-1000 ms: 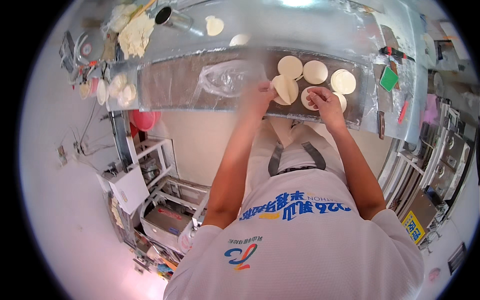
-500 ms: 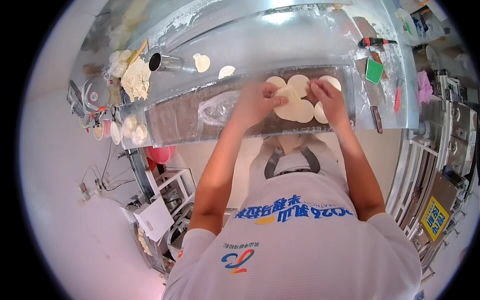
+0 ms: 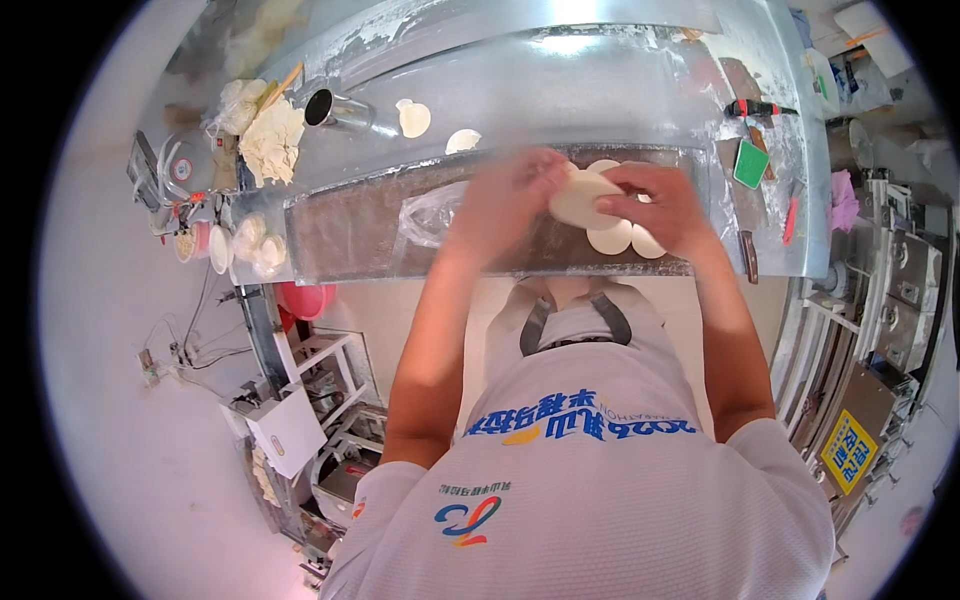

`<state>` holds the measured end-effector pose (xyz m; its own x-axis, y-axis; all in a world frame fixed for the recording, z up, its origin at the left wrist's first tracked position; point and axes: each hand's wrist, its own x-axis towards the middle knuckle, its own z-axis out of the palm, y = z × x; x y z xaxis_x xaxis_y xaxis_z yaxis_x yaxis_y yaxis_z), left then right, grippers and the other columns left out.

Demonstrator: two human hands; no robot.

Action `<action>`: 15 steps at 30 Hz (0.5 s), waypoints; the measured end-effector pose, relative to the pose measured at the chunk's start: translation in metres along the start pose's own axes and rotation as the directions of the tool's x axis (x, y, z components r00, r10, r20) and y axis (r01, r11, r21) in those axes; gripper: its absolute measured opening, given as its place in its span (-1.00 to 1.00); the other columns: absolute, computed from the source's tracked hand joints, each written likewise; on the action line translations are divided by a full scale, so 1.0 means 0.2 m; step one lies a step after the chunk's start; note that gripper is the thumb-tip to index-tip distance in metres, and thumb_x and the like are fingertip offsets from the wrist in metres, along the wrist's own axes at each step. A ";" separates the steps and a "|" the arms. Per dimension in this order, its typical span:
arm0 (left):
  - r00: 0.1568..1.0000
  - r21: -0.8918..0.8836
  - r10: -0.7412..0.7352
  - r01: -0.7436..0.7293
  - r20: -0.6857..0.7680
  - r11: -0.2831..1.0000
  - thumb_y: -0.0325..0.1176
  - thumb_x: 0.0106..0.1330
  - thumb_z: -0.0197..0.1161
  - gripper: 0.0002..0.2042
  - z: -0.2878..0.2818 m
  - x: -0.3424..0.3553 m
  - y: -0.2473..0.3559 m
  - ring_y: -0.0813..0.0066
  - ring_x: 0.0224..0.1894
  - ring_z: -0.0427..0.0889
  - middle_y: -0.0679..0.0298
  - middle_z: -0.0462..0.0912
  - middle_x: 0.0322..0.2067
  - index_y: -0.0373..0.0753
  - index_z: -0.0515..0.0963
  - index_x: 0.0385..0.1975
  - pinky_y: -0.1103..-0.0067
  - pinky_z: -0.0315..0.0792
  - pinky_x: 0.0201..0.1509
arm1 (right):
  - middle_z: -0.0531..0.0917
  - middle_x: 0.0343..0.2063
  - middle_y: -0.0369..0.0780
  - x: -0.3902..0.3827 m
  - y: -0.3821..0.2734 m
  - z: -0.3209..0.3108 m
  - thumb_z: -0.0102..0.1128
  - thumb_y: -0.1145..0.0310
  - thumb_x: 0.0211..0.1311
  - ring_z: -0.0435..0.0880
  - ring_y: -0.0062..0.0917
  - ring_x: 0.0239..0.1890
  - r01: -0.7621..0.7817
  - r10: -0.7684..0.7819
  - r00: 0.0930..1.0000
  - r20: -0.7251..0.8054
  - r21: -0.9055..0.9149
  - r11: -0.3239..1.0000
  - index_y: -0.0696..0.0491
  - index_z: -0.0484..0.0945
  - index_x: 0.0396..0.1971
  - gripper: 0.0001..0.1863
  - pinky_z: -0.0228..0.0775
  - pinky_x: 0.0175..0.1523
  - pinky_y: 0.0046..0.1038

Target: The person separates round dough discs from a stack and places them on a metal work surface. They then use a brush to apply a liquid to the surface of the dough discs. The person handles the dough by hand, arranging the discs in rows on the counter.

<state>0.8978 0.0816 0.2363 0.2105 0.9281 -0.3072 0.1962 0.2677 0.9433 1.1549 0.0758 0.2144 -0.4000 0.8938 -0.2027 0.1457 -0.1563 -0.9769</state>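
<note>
Dough rounds (image 3: 608, 240) lie on the dark tray (image 3: 345, 235), two showing on the near side of the hands. Just past them, the right hand (image 3: 668, 202) pinches a held round (image 3: 578, 205) between thumb and fingers, seemingly raised over the tray. The blurred left hand (image 3: 505, 205) is at its upper left edge; whether it grips, I cannot tell. The step looks like handling this round with both hands, and the next move seems to call for a light, even pinch so nothing stretches. A clear bag (image 3: 432, 215) lies leftward; beyond, the metal surface (image 3: 500, 95) carries two dough pieces (image 3: 414, 120) and a steel cup (image 3: 335, 110)
</note>
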 end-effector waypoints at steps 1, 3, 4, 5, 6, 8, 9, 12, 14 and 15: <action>0.998 -0.063 -0.027 0.023 -0.055 0.998 -0.22 0.52 0.32 -0.68 -0.02 0.01 -0.04 0.45 -0.13 0.69 0.21 0.79 -0.18 -0.34 0.70 0.04 0.47 0.56 0.06 | 0.79 -0.21 -0.25 -0.01 -0.03 -0.03 0.48 0.30 0.32 0.70 -0.64 -0.16 -0.010 0.011 1.000 -0.028 0.054 0.999 0.22 0.74 0.00 -0.64 0.55 0.01 -0.49; 0.980 -0.195 -0.103 0.069 -0.168 0.978 -0.18 0.57 0.26 -0.66 -0.08 0.00 -0.13 0.46 -0.06 0.70 0.29 0.80 -0.10 -0.33 0.70 0.09 0.46 0.57 0.13 | 0.79 -0.27 -0.26 0.05 -0.05 -0.09 0.48 0.31 0.33 0.69 -0.68 -0.22 -0.098 0.108 0.986 -0.125 0.086 0.991 0.23 0.74 -0.04 -0.66 0.55 -0.02 -0.51; 0.991 0.038 -0.045 0.050 -0.130 0.998 -0.18 0.57 0.26 -0.66 -0.11 -0.03 -0.26 0.46 -0.05 0.71 0.29 0.80 -0.10 -0.32 0.70 0.09 0.45 0.57 0.12 | 0.79 -0.30 -0.27 0.10 -0.06 -0.14 0.48 0.32 0.33 0.68 -0.69 -0.25 -0.141 0.156 0.974 -0.164 0.103 0.985 0.24 0.75 -0.05 -0.68 0.55 -0.04 -0.53; 0.997 0.272 0.012 0.008 -0.071 0.962 -0.18 0.57 0.27 -0.66 -0.14 -0.03 -0.43 0.46 -0.04 0.71 0.28 0.80 -0.09 -0.31 0.71 0.10 0.43 0.57 0.11 | 0.79 -0.33 -0.30 0.19 0.12 -0.23 0.43 0.38 0.36 0.69 -0.71 -0.28 -0.117 0.080 0.972 -0.223 -0.157 0.981 0.22 0.77 -0.10 -0.76 0.54 -0.11 -0.53; 0.999 0.484 0.044 -0.030 -0.017 0.875 -0.17 0.56 0.27 -0.66 -0.16 -0.04 -0.55 0.45 -0.04 0.72 0.28 0.80 -0.08 -0.30 0.72 0.10 0.42 0.58 0.10 | 0.79 -0.34 -0.31 0.18 0.10 -0.24 0.43 0.38 0.36 0.68 -0.71 -0.28 -0.130 0.091 0.970 -0.225 -0.164 0.978 0.21 0.77 -0.10 -0.77 0.53 -0.12 -0.54; 1.000 0.273 -0.027 0.024 0.008 0.962 -0.18 0.55 0.27 -0.66 -0.12 -0.12 -0.54 0.41 -0.06 0.74 0.22 0.81 -0.11 -0.30 0.72 0.09 0.38 0.58 0.08 | 0.78 -0.35 -0.32 0.15 0.01 -0.28 0.43 0.39 0.36 0.67 -0.72 -0.29 -0.149 0.100 0.962 -0.254 -0.179 0.973 0.20 0.78 -0.11 -0.78 0.51 -0.16 -0.55; 0.998 0.165 -0.065 0.060 0.026 0.985 -0.18 0.55 0.27 -0.66 -0.11 -0.16 -0.54 0.38 -0.06 0.75 0.19 0.82 -0.12 -0.30 0.72 0.09 0.36 0.59 0.07 | 0.75 -0.38 -0.36 0.18 -0.01 -0.30 0.49 0.36 0.32 0.62 -0.73 -0.33 -0.192 0.196 0.943 -0.270 0.039 0.981 0.21 0.77 -0.13 -0.75 0.48 -0.17 -0.55; 1.000 0.402 -0.016 0.012 0.007 0.915 -0.18 0.50 0.30 -0.66 -0.08 -0.21 -0.68 0.36 -0.16 0.75 0.08 0.82 -0.21 -0.32 0.74 0.04 0.37 0.59 0.00 | 0.76 -0.37 -0.35 0.22 0.18 -0.47 0.52 0.35 0.29 0.62 -0.72 -0.33 -0.257 0.151 0.933 -0.326 -0.311 0.915 0.24 0.77 -0.12 -0.71 0.49 -0.16 -0.55; 0.970 0.192 -0.244 0.239 0.003 0.952 -0.18 0.48 0.30 -0.66 -0.07 -0.27 -0.55 0.33 -0.23 0.75 0.02 0.81 -0.27 -0.34 0.75 0.00 0.37 0.59 -0.05 | 0.81 -0.31 -0.28 0.23 0.15 -0.48 0.51 0.34 0.27 0.70 -0.67 -0.31 -0.271 0.211 0.945 -0.249 -0.236 0.933 0.25 0.77 -0.11 -0.69 0.54 -0.17 -0.52; 0.970 0.179 -0.244 0.243 -0.018 0.953 -0.17 0.48 0.31 -0.66 -0.04 -0.29 -0.56 0.32 -0.26 0.75 0.00 0.80 -0.29 -0.33 0.76 -0.03 0.36 0.60 -0.06 | 0.81 -0.31 -0.26 0.25 0.18 -0.52 0.51 0.33 0.26 0.72 -0.66 -0.31 -0.299 0.231 0.937 -0.261 -0.264 0.917 0.25 0.77 -0.12 -0.68 0.56 -0.17 -0.50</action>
<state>0.8565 -0.0010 0.1505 0.1386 0.8393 -0.5257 0.4097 0.4346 0.8020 1.2337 0.1589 0.1762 -0.1046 0.9115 -0.3977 0.4924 -0.3000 -0.8170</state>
